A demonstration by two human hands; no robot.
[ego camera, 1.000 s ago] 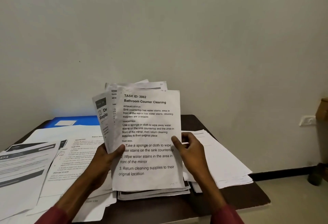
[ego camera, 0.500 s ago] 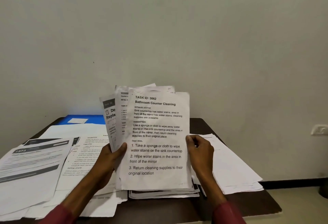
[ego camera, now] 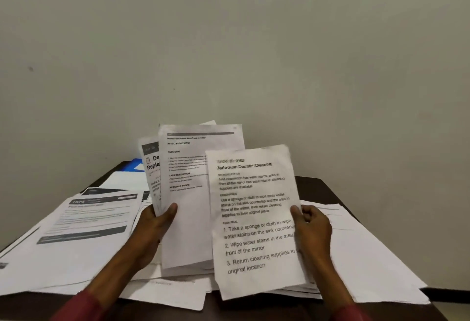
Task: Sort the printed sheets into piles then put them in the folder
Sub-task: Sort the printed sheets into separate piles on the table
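My left hand (ego camera: 155, 226) grips a fanned stack of printed sheets (ego camera: 188, 193) upright above the table, thumb on the front page. My right hand (ego camera: 311, 229) pinches the right edge of a single sheet headed "Bathroom Counter Cleaning" (ego camera: 254, 219), held apart from the stack and to its right. A blue folder (ego camera: 134, 164) lies at the back left of the table, mostly covered by paper. Piles of sheets lie on the table: one at left (ego camera: 84, 231), one at right (ego camera: 361, 252).
The dark wooden table (ego camera: 323, 188) stands against a plain wall. More loose sheets (ego camera: 165, 292) lie under my hands near the front edge. The table's right edge drops off to the floor.
My right hand has pulled the "Bathroom Counter Cleaning" sheet off the stack and to the right. The page behind it now shows. The left hand keeps hold of the stack.
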